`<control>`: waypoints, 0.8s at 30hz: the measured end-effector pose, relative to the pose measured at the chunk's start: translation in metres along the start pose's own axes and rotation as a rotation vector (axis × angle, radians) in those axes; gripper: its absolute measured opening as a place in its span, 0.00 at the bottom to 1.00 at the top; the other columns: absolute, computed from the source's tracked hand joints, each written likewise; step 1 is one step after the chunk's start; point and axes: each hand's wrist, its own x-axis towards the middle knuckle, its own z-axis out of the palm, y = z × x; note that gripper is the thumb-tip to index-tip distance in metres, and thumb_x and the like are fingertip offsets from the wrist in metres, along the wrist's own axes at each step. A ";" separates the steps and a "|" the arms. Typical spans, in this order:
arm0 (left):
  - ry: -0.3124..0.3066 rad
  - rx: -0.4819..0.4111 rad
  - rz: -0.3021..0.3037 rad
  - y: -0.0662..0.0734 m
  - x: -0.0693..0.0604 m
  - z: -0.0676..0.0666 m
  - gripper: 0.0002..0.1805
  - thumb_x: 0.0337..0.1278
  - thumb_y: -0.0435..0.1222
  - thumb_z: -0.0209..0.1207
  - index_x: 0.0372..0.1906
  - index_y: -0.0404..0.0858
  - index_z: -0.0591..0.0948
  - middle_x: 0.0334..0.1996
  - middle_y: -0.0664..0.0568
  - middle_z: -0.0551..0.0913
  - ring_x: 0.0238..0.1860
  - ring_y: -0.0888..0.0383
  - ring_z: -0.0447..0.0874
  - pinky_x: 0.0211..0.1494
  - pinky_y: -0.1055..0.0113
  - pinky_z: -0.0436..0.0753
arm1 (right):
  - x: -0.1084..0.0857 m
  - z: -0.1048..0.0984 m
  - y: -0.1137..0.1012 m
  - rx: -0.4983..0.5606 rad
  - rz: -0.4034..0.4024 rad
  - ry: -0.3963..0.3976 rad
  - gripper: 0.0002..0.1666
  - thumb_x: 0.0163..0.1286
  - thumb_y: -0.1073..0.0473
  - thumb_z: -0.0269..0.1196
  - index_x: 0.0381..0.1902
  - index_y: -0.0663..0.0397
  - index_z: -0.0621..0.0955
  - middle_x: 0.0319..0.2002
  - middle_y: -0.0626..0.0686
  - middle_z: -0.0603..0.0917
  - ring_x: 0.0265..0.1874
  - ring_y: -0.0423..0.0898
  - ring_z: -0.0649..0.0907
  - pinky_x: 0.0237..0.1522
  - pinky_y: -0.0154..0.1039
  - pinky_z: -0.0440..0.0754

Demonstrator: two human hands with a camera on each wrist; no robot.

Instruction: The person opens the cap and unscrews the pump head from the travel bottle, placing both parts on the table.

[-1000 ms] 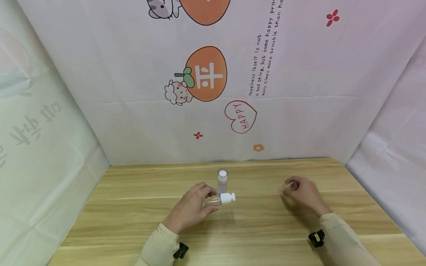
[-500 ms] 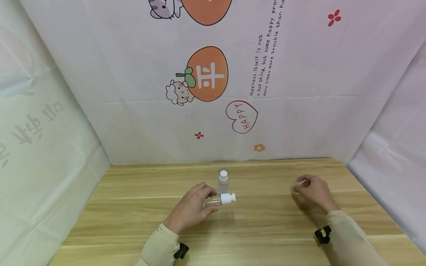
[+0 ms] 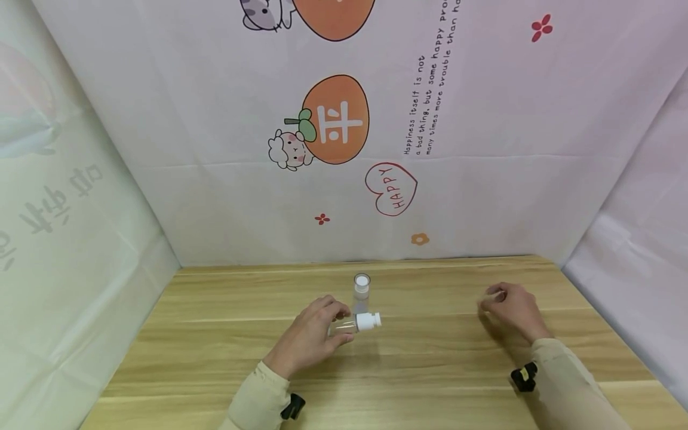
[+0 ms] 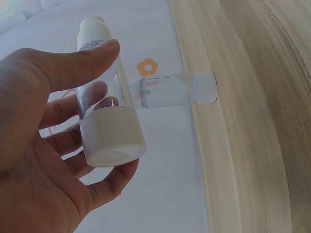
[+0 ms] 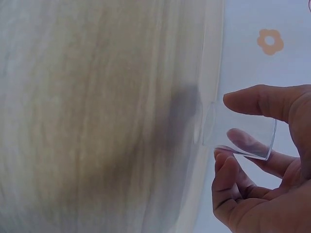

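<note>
In the head view, my left hand (image 3: 309,334) grips a clear bottle with a white pump top (image 3: 368,321), tilted on its side with the top toward the right. The left wrist view shows the bottle's white base (image 4: 112,136) and the thumb and fingers wrapped around its clear body. My right hand (image 3: 513,310), at the right of the table, pinches a clear cap (image 5: 248,131) between thumb and fingers; its rim faces the palm. Just behind the gripped bottle stands a second clear bottle (image 3: 361,292), upright.
The wooden table (image 3: 419,370) runs back to a printed white cloth (image 3: 484,203). More white cloth hangs at the left (image 3: 80,239) and right (image 3: 639,239) sides.
My right hand has moved to the right and slightly back with the clear cap. My left hand and both bottles have hardly moved.
</note>
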 end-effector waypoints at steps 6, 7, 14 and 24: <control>0.009 -0.002 0.007 -0.001 0.000 0.001 0.18 0.56 0.40 0.73 0.48 0.35 0.83 0.42 0.50 0.82 0.44 0.56 0.81 0.49 0.62 0.82 | 0.000 0.000 -0.001 0.004 0.017 -0.027 0.27 0.64 0.53 0.70 0.51 0.70 0.80 0.37 0.61 0.87 0.36 0.55 0.85 0.36 0.48 0.81; 0.010 -0.003 0.008 -0.002 0.000 0.001 0.18 0.56 0.40 0.73 0.48 0.36 0.83 0.42 0.50 0.82 0.44 0.56 0.81 0.48 0.62 0.82 | 0.000 0.000 -0.001 0.005 0.022 -0.031 0.27 0.64 0.53 0.70 0.51 0.70 0.80 0.37 0.61 0.87 0.36 0.55 0.85 0.37 0.49 0.81; 0.009 -0.005 0.005 -0.001 0.000 0.000 0.19 0.57 0.41 0.73 0.48 0.36 0.84 0.42 0.51 0.82 0.44 0.55 0.82 0.48 0.63 0.82 | 0.001 0.002 0.000 0.011 0.022 -0.031 0.25 0.64 0.55 0.69 0.51 0.70 0.81 0.38 0.62 0.87 0.38 0.56 0.86 0.39 0.51 0.83; 0.007 0.011 -0.003 -0.001 0.000 0.000 0.18 0.57 0.42 0.73 0.48 0.37 0.83 0.42 0.53 0.82 0.45 0.55 0.82 0.49 0.62 0.82 | 0.004 0.005 0.003 0.008 0.018 -0.016 0.26 0.62 0.56 0.69 0.52 0.70 0.81 0.39 0.62 0.87 0.38 0.56 0.86 0.38 0.47 0.81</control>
